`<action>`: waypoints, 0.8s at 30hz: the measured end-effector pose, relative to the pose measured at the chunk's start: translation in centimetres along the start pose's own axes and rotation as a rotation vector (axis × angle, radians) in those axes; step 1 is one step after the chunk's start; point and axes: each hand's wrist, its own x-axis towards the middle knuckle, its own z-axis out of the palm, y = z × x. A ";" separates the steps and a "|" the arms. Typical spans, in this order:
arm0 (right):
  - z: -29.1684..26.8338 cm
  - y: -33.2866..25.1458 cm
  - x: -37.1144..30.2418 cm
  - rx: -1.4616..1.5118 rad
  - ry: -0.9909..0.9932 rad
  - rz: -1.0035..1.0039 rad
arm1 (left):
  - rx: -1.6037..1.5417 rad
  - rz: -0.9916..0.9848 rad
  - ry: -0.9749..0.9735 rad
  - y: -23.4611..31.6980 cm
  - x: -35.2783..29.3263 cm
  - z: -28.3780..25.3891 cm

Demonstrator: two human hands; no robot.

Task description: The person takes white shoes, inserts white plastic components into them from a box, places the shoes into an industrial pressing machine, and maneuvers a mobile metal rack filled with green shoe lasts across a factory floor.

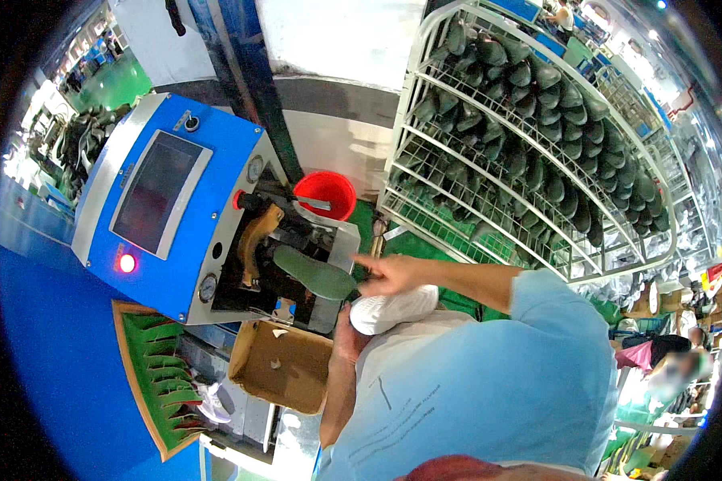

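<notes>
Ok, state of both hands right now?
Left hand: against the white shoe-like item; grip cannot be told.
Right hand: open near the green sole, nothing visibly held.

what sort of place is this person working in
Most likely a shoe factory: a white rack is packed with dark shoe-shaped pieces, and a blue machine with a screen stands beside a green sole-shaped piece near the hands.
</notes>
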 end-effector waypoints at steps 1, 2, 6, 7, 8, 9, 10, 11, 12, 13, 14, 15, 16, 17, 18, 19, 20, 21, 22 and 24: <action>0.4 0.4 1.9 0.069 0.041 0.061 | 0.004 -0.008 0.005 -0.3 -0.3 0.5; 1.1 0.2 3.9 0.227 0.066 0.102 | 0.013 -0.009 0.007 -0.5 -0.4 0.8; 7.6 2.1 12.3 0.840 0.248 0.049 | 0.044 0.103 0.317 -2.0 0.3 -2.4; 9.1 1.9 13.0 0.912 0.355 -0.088 | 0.033 0.144 0.296 -2.0 0.2 -3.3; 9.4 3.3 13.4 0.928 0.373 -0.114 | 0.021 0.180 0.275 -1.7 0.1 -4.1; 7.3 0.6 11.1 0.867 0.251 -0.115 | -0.015 0.218 0.326 -0.9 -1.6 -5.6; 3.3 -1.9 7.0 0.801 0.146 -0.110 | -0.099 0.244 0.371 -0.5 -3.3 -6.5; 0.4 -0.1 4.8 0.703 0.206 -0.073 | -0.029 0.264 0.312 -0.2 -3.7 -6.2; -3.7 0.7 1.8 0.400 0.271 -0.268 | -0.021 0.301 0.359 0.1 -4.2 -5.4; -7.6 3.2 -1.0 0.324 0.363 -0.381 | -0.032 0.297 0.352 0.5 -4.8 -4.4; -12.3 4.2 -5.0 0.310 0.422 -0.365 | -0.053 0.305 0.350 0.6 -5.3 -4.1; -17.2 1.4 -10.3 0.224 0.528 -0.252 | -0.083 0.352 0.324 0.4 -5.6 -5.0; -20.9 0.9 -14.5 0.188 0.725 -0.153 | -0.106 0.366 0.277 0.2 -4.8 -5.8; -24.2 2.6 -17.6 -0.008 1.056 -0.200 | -0.023 0.359 0.302 0.0 -4.2 -7.1; -27.5 1.9 -21.0 -0.228 1.309 -0.077 | 0.116 0.402 0.509 0.4 -3.1 -3.4; -31.7 1.6 -21.4 -0.236 1.444 -0.139 | 0.196 0.457 0.593 -0.5 -3.9 -2.5; -34.5 -1.5 -23.2 -0.398 1.581 0.145 | 0.280 0.447 0.659 -0.9 -3.3 -1.9; -40.3 1.0 -25.5 -0.758 1.657 0.215 | 0.452 0.270 0.765 -0.1 -2.6 0.7; -42.9 0.0 -27.3 -0.742 1.668 0.370 | 0.608 0.068 0.866 0.9 -2.1 2.8; -53.3 3.5 -32.7 -1.015 1.476 0.639 | 0.555 0.402 0.647 -0.7 1.2 0.8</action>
